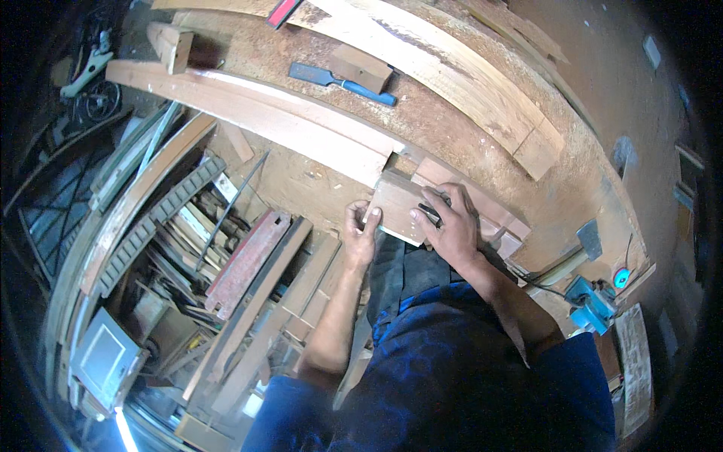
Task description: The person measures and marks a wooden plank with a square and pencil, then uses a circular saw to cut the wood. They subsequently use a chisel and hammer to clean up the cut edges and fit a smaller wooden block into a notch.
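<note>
At the worktop's [444,124] near edge, the left hand [360,228] pinches the wooden block's [395,209] left end, apparently to steady it. The right hand [454,226] pinches a slim dark tool [430,213] over the block, presumably for fine control. Beyond, inside the far edge, the blue-handled chisel [343,82] lies flat, likely kept within reach.

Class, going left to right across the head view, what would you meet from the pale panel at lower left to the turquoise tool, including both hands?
Pale panel → reddish plank → left hand → right hand → turquoise tool.
</note>
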